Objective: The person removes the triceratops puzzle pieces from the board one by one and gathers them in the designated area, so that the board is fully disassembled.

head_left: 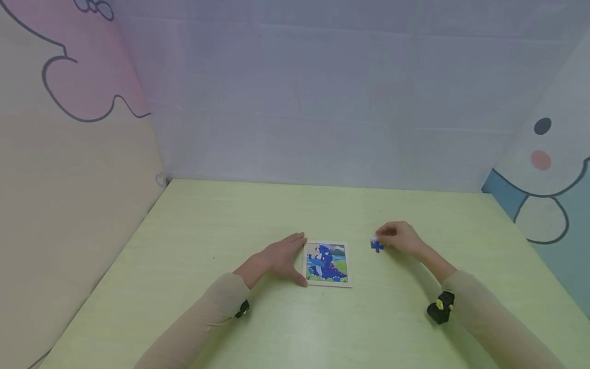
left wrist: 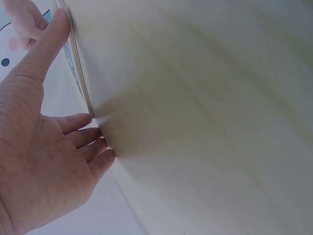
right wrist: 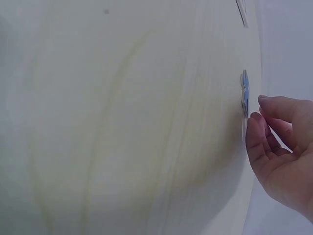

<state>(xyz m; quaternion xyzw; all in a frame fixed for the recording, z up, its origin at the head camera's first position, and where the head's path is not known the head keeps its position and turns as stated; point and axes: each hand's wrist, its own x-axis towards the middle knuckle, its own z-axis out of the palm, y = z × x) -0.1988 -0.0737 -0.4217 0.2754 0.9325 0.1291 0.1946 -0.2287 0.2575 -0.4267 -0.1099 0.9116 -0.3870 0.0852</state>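
My left hand [head_left: 287, 259] spans the left side of a small framed jigsaw puzzle [head_left: 349, 266], which shows a blue dinosaur picture. Its thumb touches the lower left corner and the fingers, fairly straight, lie at the upper left corner. In the left wrist view the frame [left wrist: 80, 73] appears edge-on beside the thumb. Right of the puzzle, my right hand [head_left: 402, 238] has its thumb and fingers curled at a loose blue puzzle piece [head_left: 376, 245], pinching its edge. The piece [right wrist: 245, 93] shows side-on in the right wrist view; the fingertips partly cover its end.
Both hands work over a pale yellow-green table [head_left: 258, 215]. A plain whitish wall sheet [head_left: 295, 102] rises behind it, with cartoon-printed panels [head_left: 69, 154] at the sides. A dark wrist device [head_left: 441, 307] sits at the right sleeve.
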